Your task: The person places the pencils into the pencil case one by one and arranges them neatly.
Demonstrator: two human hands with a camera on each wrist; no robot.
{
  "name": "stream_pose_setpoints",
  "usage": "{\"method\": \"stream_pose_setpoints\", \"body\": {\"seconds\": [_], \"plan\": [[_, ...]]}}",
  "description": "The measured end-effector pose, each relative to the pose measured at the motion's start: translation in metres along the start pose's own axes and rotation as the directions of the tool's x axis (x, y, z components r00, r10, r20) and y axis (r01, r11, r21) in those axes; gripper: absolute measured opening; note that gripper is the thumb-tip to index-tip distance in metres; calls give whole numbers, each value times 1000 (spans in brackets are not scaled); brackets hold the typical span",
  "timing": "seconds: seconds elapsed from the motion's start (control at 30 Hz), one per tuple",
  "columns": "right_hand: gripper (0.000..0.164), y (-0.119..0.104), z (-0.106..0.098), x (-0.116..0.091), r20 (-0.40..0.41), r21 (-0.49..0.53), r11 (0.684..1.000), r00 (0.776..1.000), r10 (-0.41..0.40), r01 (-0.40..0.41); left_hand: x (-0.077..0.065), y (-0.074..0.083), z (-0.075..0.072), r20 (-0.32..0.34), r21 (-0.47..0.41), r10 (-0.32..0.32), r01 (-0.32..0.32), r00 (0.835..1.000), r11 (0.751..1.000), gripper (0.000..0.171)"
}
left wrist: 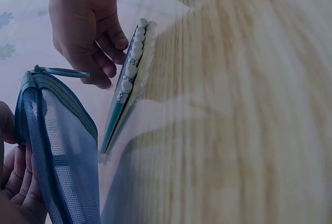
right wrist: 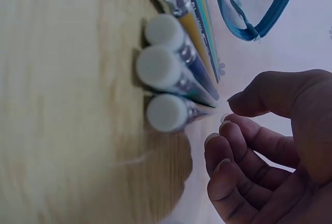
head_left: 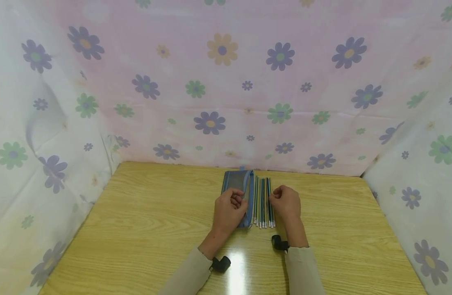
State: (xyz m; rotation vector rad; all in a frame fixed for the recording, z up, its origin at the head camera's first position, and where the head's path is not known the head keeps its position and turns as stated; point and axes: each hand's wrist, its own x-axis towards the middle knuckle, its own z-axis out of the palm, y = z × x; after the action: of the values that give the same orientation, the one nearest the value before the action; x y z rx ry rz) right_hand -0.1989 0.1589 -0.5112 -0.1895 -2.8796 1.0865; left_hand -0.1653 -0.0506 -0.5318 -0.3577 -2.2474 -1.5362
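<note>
A blue mesh pencil case [head_left: 234, 180] with a zip lies at the back middle of the table. My left hand [head_left: 228, 211] is over its right half, and in the left wrist view the fingers [left wrist: 19, 175] pinch the case's raised edge. Right beside the case, a row of striped pencils [head_left: 262, 200] lies side by side, their white eraser ends [right wrist: 165, 112] toward me. At the row's right side is my right hand [head_left: 287, 203], fingers loosely bent, thumb and forefinger close together near the outermost pencil. Nothing shows between them in the right wrist view.
The wood-grain table [head_left: 137, 229] runs back to a flower-print cloth [head_left: 248, 90], which also hangs along the left and right sides. Black wrist cameras [head_left: 221, 264] sit by both sleeves. A bright reflection marks the table between the forearms.
</note>
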Motion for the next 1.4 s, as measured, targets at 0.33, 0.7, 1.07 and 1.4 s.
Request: {"method": "stream_pose_setpoints", "body": {"seconds": [0.33, 0.7, 1.07, 1.4], "plan": [[18, 5, 4, 0, -14, -6, 1000, 1000, -10, 10, 0, -1, 0, -3, 0, 17, -17, 1000, 1000, 17], [16, 8, 6, 2, 8, -1, 1000, 1000, 16, -16, -1, -1, 0, 0, 8, -3, 3, 1000, 1000, 15], [38, 1, 3, 0, 14, -57, 986, 987, 158, -156, 0, -1, 0, -2, 11, -4, 4, 1000, 1000, 15], [51, -1, 3, -1, 3, -94, 976, 980, 198, -197, 0, 1, 0, 7, -6, -6, 6, 1000, 1000, 15]]}}
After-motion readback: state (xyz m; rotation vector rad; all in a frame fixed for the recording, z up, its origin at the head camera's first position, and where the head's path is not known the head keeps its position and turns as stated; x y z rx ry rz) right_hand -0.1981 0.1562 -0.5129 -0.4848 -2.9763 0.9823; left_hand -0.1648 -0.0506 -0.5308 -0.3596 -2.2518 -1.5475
